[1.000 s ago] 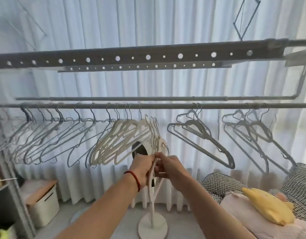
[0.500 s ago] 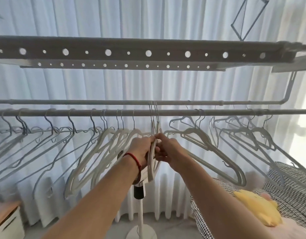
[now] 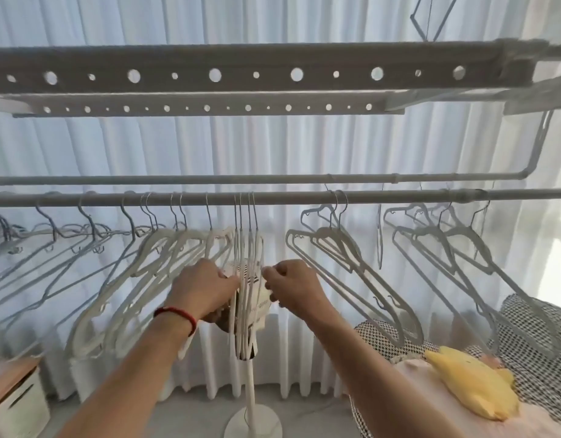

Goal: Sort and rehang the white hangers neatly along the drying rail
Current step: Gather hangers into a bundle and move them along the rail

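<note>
A bunch of white hangers (image 3: 248, 248) hangs by its hooks from the rail (image 3: 304, 197), edge-on. The left hand (image 3: 206, 287) and right hand (image 3: 292, 286) pinch the bunch from either side. Behind stands a fan (image 3: 257, 306) whose label is too blurred to read.

hands (image 3: 247, 287) flanking white hangers (image 3: 248, 248), drying rail (image 3: 288, 196)

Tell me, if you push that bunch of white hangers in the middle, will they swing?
Probably: the white hangers hang only by thin hooks on the rail. They look thin, so likely light and clattery.
</note>
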`<action>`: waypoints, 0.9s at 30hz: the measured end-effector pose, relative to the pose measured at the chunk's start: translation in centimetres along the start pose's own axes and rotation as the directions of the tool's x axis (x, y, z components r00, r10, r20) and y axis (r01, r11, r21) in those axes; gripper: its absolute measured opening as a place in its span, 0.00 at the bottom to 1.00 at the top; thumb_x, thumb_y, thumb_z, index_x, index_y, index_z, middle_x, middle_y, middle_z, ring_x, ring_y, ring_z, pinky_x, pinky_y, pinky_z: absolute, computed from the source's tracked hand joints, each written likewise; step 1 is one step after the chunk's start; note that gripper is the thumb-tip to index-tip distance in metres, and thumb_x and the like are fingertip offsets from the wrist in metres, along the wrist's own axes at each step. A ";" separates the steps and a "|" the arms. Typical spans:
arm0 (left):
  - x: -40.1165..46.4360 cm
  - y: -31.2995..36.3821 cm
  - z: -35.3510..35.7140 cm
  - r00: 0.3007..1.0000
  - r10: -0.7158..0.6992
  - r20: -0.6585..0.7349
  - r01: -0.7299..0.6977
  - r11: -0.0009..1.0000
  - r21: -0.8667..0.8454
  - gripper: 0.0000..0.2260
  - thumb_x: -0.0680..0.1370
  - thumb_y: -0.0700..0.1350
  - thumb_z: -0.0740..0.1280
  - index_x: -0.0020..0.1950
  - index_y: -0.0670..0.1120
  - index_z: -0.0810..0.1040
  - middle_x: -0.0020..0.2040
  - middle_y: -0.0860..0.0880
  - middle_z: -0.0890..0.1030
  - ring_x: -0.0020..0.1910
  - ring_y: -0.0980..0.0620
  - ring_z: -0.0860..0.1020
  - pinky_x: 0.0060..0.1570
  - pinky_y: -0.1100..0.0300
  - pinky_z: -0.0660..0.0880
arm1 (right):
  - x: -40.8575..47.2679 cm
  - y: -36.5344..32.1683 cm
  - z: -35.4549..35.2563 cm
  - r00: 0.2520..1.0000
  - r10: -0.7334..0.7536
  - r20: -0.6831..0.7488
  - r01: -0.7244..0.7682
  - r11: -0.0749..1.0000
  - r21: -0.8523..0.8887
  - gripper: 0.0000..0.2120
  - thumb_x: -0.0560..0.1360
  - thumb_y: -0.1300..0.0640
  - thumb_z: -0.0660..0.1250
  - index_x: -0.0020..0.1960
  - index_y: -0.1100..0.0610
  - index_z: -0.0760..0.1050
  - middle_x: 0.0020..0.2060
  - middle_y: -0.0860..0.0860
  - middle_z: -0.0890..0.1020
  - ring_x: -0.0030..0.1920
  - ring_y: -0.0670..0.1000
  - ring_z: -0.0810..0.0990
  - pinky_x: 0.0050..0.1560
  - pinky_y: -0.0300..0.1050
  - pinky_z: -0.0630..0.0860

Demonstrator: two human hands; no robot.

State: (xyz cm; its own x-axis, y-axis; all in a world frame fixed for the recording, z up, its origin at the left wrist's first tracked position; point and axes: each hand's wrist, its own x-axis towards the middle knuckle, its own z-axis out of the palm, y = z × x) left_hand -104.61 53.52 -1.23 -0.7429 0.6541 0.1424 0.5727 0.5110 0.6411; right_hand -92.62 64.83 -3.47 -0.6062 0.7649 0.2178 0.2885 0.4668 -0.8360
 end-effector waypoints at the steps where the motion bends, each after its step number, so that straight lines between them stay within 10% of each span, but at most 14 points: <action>1: -0.6 0.8 -0.3 0.993 0.061 -0.098 -0.041 0.980 0.196 0.13 0.75 0.53 0.67 0.40 0.44 0.82 0.35 0.46 0.84 0.33 0.46 0.83 0.39 0.55 0.82 | -0.3 0.4 -1.1 0.993 -0.075 -0.094 0.066 0.993 -0.099 0.13 0.79 0.52 0.65 0.51 0.60 0.83 0.45 0.54 0.87 0.45 0.56 0.85 0.45 0.50 0.82; 5: -3.3 5.8 1.0 0.826 0.442 -0.350 -0.376 0.895 0.242 0.05 0.77 0.49 0.67 0.47 0.48 0.80 0.40 0.50 0.83 0.39 0.50 0.80 0.41 0.56 0.79 | -1.4 2.6 -6.8 0.785 -0.413 -0.462 0.193 0.871 -0.451 0.14 0.75 0.56 0.69 0.60 0.55 0.79 0.56 0.51 0.80 0.58 0.53 0.75 0.56 0.42 0.67; 8: -4.2 9.4 4.9 0.855 0.478 -0.203 -0.489 0.872 -0.004 0.04 0.77 0.47 0.68 0.47 0.48 0.81 0.40 0.54 0.82 0.40 0.57 0.80 0.44 0.63 0.79 | -1.9 5.7 -10.2 0.906 -0.223 -0.359 -0.049 0.788 -0.613 0.24 0.76 0.48 0.67 0.69 0.55 0.69 0.62 0.54 0.75 0.63 0.56 0.72 0.63 0.52 0.69; 12: -3.0 11.6 10.6 0.919 0.391 -0.050 -0.394 0.911 -0.122 0.12 0.78 0.50 0.67 0.59 0.48 0.79 0.53 0.51 0.82 0.53 0.53 0.79 0.57 0.57 0.76 | -1.3 8.6 -11.6 0.996 0.092 -0.003 -0.091 0.983 -0.159 0.19 0.77 0.53 0.65 0.66 0.56 0.70 0.43 0.54 0.85 0.43 0.56 0.85 0.47 0.56 0.82; 18: -1.8 11.8 12.2 0.871 0.436 -0.225 -0.445 0.896 0.014 0.12 0.78 0.47 0.66 0.62 0.49 0.76 0.58 0.49 0.76 0.60 0.50 0.75 0.62 0.56 0.72 | -0.6 8.8 -8.1 0.987 -0.096 0.128 0.075 0.985 0.155 0.09 0.78 0.67 0.59 0.52 0.60 0.76 0.33 0.54 0.83 0.27 0.50 0.81 0.29 0.48 0.78; 23: -0.9 9.8 11.0 0.885 0.377 -0.274 -0.362 0.926 0.105 0.10 0.77 0.46 0.66 0.57 0.48 0.80 0.60 0.50 0.77 0.61 0.50 0.74 0.62 0.58 0.71 | -0.2 6.5 -4.3 0.916 -0.308 0.258 0.255 0.942 0.217 0.08 0.77 0.70 0.61 0.44 0.59 0.74 0.33 0.55 0.80 0.31 0.42 0.79 0.32 0.37 0.77; 27: 0.0 8.1 9.7 0.876 0.400 -0.270 -0.339 0.908 0.245 0.12 0.78 0.50 0.63 0.56 0.47 0.82 0.57 0.49 0.81 0.55 0.50 0.77 0.61 0.53 0.74 | 1.5 7.5 -3.0 0.938 -0.265 0.223 0.197 0.938 0.286 0.09 0.76 0.65 0.62 0.51 0.62 0.80 0.42 0.60 0.85 0.42 0.52 0.84 0.48 0.50 0.82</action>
State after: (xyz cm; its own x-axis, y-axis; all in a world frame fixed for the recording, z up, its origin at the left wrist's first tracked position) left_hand -96.62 63.12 -3.32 -0.5157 0.6262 0.5848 0.8568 0.3791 0.3496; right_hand -89.19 70.79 -7.88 -0.8105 0.4948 0.3135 -0.0608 0.4612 -0.8852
